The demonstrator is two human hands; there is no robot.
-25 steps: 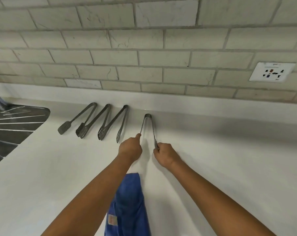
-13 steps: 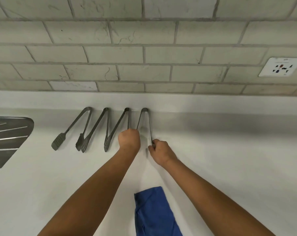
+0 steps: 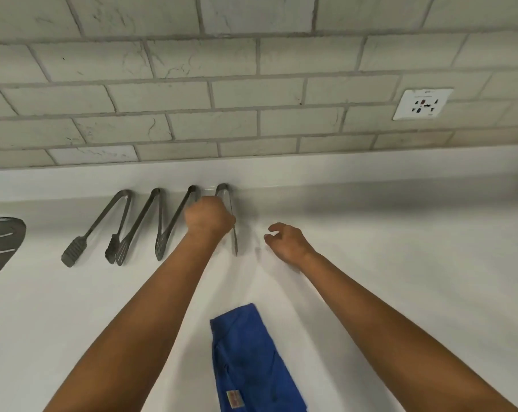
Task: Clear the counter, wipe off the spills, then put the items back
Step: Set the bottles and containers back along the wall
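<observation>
Tongs in a row at the back of a white counter (image 3: 400, 292).
Nearest lies a blue cloth (image 3: 252, 358). Beyond it, right hand (image 3: 287, 240) hovers, fingers loosely curled, empty; left hand (image 3: 208, 218) fingers curl around the rightmost tongs (image 3: 231, 209). Three other tongs (image 3: 151, 224) lie leftward against the backsplash.

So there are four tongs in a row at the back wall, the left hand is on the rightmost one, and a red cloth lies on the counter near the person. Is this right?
Not quite: the cloth is blue, not red, as the head view shows. The rest holds: four tongs lie in a row at the back wall, the left hand is on the rightmost tongs, and the cloth lies on the counter near the person.
</observation>
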